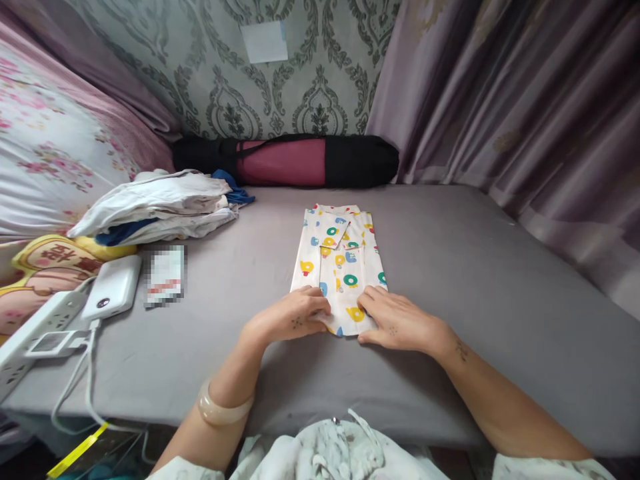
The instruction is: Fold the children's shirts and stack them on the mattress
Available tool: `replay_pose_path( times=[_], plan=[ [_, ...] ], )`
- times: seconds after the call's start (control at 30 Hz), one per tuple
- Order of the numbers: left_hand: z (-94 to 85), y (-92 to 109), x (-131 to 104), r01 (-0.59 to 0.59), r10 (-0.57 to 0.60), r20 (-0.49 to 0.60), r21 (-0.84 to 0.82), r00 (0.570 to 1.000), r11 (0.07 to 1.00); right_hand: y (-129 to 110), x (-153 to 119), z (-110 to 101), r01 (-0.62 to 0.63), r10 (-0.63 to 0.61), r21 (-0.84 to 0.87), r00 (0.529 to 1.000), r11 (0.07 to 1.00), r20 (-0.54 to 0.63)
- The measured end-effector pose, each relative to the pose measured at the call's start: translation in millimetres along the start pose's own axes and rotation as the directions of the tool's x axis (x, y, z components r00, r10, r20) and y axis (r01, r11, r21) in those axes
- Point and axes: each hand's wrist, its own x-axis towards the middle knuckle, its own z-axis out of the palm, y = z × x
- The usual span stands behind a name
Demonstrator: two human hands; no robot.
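A white shirt [343,267] with yellow, green and blue prints lies on the grey sheet as a narrow rectangle. Its sides are folded inward, a sleeve lies across its upper half, and the collar points away from me. My left hand [297,315] grips the near left corner of the hem, with the thumb near the edge and the fingers on top. At the near right corner, my right hand [397,321] holds the hem in the same way. Parts of both corners are hidden under my fingers.
A pile of clothes [165,203] sits at the left back. Nearer are a white power bank [113,287], a blurred packet [165,275] and a power strip [45,333] with cables. A black and maroon long bag [285,162] rests along the wall; a curtain [525,120] hangs right.
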Motion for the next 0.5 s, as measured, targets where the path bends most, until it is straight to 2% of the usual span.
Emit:
replay_pose_path(
  times=[0.2, 0.4, 0.5],
  plan=[
    [3.9, 3.4, 5.4, 0.022, -0.019, -0.049, 0.078, 0.999, 0.997, 0.2, 1.3, -0.3, 0.028, -0.028, 0.004, 1.0, 1.0, 0.009],
    [10.2, -1.9, 7.2, 0.149, -0.128, -0.171, 0.114, 0.977, 0.982, -0.4, 0.5, 0.6, 0.041, -0.041, 0.004, 0.999, 0.999, -0.018],
    [10.3, -2.3, 7.8, 0.158, -0.135, -0.185, 0.117, 0.973, 0.98, 0.6, 1.5, -0.5, 0.008, -0.009, -0.022, 1.0, 1.0, -0.025]
  ],
)
